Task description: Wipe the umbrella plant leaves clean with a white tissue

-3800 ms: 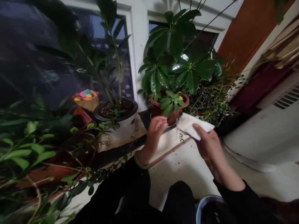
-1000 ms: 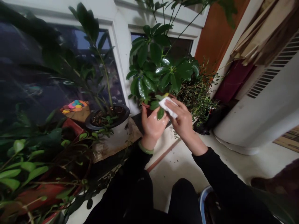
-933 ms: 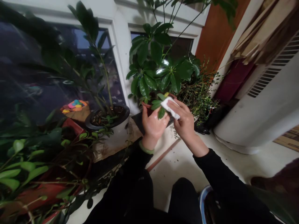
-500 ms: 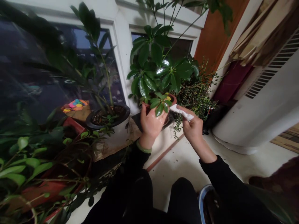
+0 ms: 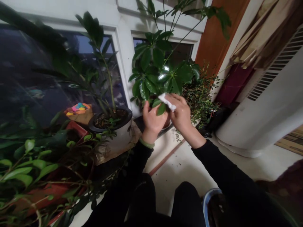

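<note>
My left hand (image 5: 153, 121) is cupped under a low cluster of green leaves (image 5: 161, 108) on an umbrella plant (image 5: 146, 78), its thumb raised beside them and its other fingers partly hidden. My right hand (image 5: 181, 112) pinches a crumpled white tissue (image 5: 167, 102), which lies against the upper side of the same leaves. Both hands are close together in front of the plant's pot, which they mostly cover. A green bangle (image 5: 147, 144) circles my left wrist.
To the left stands a white pot (image 5: 118, 137) with a dark rim, beside a paper container of colourful pieces (image 5: 79, 110). Leafy plants (image 5: 30, 167) crowd the lower left. A white column-shaped appliance (image 5: 255, 119) rises at right; a blue-rimmed container (image 5: 206, 201) sits near my knees.
My right hand has moved left and slightly up, bringing the tissue from beside the leaf cluster onto it. My left hand stays nearly in place under the leaves.
</note>
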Available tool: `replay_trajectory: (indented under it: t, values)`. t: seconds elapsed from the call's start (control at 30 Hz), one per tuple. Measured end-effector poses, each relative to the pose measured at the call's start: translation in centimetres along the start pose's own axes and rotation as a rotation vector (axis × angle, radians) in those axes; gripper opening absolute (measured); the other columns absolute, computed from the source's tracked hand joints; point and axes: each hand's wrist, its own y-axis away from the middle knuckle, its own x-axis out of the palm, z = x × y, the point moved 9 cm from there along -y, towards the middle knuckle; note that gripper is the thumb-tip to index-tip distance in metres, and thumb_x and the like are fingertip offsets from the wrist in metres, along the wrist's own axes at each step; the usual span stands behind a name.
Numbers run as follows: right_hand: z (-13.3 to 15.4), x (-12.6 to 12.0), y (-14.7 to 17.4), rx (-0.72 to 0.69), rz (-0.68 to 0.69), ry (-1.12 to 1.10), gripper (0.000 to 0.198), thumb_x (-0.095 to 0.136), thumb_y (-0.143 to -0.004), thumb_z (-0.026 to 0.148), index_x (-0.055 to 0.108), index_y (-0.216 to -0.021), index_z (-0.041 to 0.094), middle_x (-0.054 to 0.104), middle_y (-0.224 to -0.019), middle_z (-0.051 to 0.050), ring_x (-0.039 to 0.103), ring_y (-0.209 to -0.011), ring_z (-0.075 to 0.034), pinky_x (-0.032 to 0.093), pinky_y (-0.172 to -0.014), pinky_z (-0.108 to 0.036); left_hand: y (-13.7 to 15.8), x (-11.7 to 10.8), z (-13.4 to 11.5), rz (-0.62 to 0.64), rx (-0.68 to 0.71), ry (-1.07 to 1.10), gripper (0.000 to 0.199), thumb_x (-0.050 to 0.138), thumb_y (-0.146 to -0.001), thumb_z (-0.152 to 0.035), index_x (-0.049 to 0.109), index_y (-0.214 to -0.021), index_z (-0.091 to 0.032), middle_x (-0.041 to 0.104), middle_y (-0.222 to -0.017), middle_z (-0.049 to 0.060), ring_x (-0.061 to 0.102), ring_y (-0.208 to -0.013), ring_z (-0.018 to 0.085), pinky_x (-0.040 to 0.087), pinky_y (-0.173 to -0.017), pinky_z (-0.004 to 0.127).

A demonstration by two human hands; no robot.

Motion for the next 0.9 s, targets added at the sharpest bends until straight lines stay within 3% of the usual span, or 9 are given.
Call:
replay_trajectory:
  t: [0.1, 0.3, 0.5, 0.63, 0.73, 0.8, 0.9]
  values:
    - [0.2, 0.6, 1.3, 0.02, 0.033, -0.001, 0.057, 0.053, -0.095, 0.005, 0.072, -0.145, 0.026, 0.075, -0.148, -0.008, 0.067, -0.141, -0.03, 0.061, -0.116, -0.056, 0.0, 0.2, 0.1, 0.036, -0.003, -0.018, 0.067, 0.035, -0.109, -0.067, 0.069, -0.136, -0.016, 0.075, -0.142, 0.014, 0.053, -0.159, 0.032, 0.041, -0.135, 0.055]
    - [2.0, -0.7, 2.8, 0.02, 0.087, -0.07, 0.053, 0.05, -0.1, 0.01, 0.073, -0.144, 0.03, 0.079, -0.142, -0.005, 0.07, -0.137, -0.029, 0.063, -0.113, -0.057, 0.4, 0.7, -0.1, 0.141, 0.026, -0.085, 0.078, 0.025, -0.108, -0.071, 0.064, -0.146, -0.014, 0.074, -0.146, 0.015, 0.054, -0.158, 0.033, 0.038, -0.137, 0.055]
    - [1.2, -3.4, 0.6, 0.002, -0.12, -0.043, 0.049, 0.048, -0.104, 0.015, 0.074, -0.14, 0.035, 0.081, -0.137, -0.002, 0.071, -0.133, -0.029, 0.06, -0.114, -0.054, -0.1, -0.3, -1.1, 0.03, 0.095, -0.122, 0.068, 0.028, -0.111, -0.066, 0.063, -0.148, -0.021, 0.063, -0.162, 0.008, 0.05, -0.161, 0.029, 0.044, -0.134, 0.047]
    - [0.8, -1.5, 0.8, -0.13, 0.031, -0.02, 0.066, 0.051, -0.09, 0.0, 0.071, -0.143, 0.033, 0.077, -0.146, -0.001, 0.066, -0.139, -0.03, 0.059, -0.114, -0.055, -0.2, -0.7, -1.0, 0.018, 0.087, -0.103, 0.066, 0.031, -0.111, -0.066, 0.067, -0.139, -0.017, 0.069, -0.153, 0.009, 0.047, -0.164, 0.026, 0.039, -0.137, 0.043]
    - [-0.7, -1.1, 2.0, -0.125, 0.093, 0.011, 0.077, 0.051, -0.081, -0.006, 0.07, -0.145, 0.033, 0.075, -0.148, 0.0, 0.065, -0.14, -0.03, 0.06, -0.112, -0.055, 0.0, -0.7, -0.9, 0.041, 0.078, -0.059, 0.063, 0.039, -0.11, -0.065, 0.07, -0.131, -0.014, 0.076, -0.141, 0.012, 0.044, -0.166, 0.024, 0.033, -0.14, 0.037]
    - [-2.1, -1.6, 2.7, -0.077, 0.091, 0.032, 0.077, 0.053, -0.081, -0.006, 0.071, -0.143, 0.034, 0.076, -0.147, 0.0, 0.067, -0.138, -0.03, 0.06, -0.112, -0.056, 0.1, -0.3, -0.7, 0.069, 0.062, -0.03, 0.064, 0.041, -0.109, -0.065, 0.07, -0.133, -0.014, 0.077, -0.141, 0.013, 0.047, -0.164, 0.026, 0.036, -0.139, 0.041]
    - [-3.9, -3.2, 3.0, 0.017, 0.028, 0.023, 0.058, 0.054, -0.091, 0.002, 0.077, -0.134, 0.032, 0.082, -0.135, -0.003, 0.073, -0.126, -0.03, 0.062, -0.106, -0.055, 0.3, 0.1, -0.5, 0.058, 0.026, 0.002, 0.065, 0.039, -0.108, -0.068, 0.068, -0.142, -0.021, 0.074, -0.147, 0.012, 0.053, -0.159, 0.033, 0.043, -0.134, 0.056]
